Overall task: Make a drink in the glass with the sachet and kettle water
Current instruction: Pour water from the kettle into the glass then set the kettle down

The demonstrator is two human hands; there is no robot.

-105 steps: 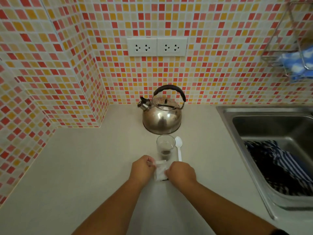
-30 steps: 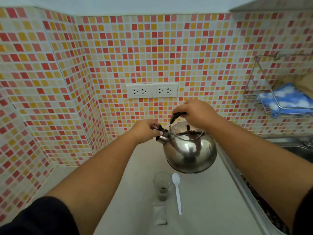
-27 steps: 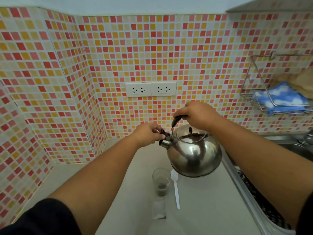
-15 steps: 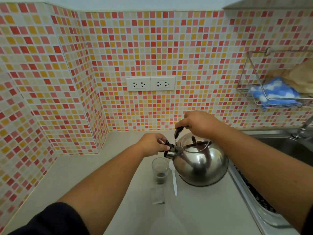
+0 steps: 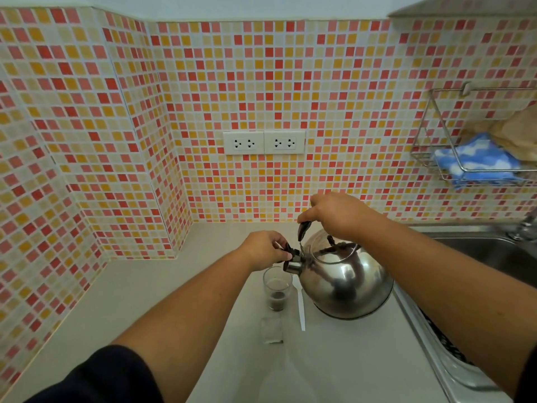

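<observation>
A clear glass stands on the pale counter with dark powder at its bottom. The steel kettle hangs just right of it, tilted left, its spout right over the glass rim. My right hand is closed on the kettle's black handle. My left hand pinches the black cap on the spout. The emptied white sachet lies flat on the counter in front of the glass. A white plastic spoon lies between glass and kettle, partly hidden by the kettle.
A steel sink with a dark striped cloth is at the right. A wire rack on the tiled wall holds a blue cloth. Two sockets sit on the back wall.
The kettle has been lifted off the counter and lowered toward the glass, tilting left. The sachet, earlier in both hands, now lies on the counter.
</observation>
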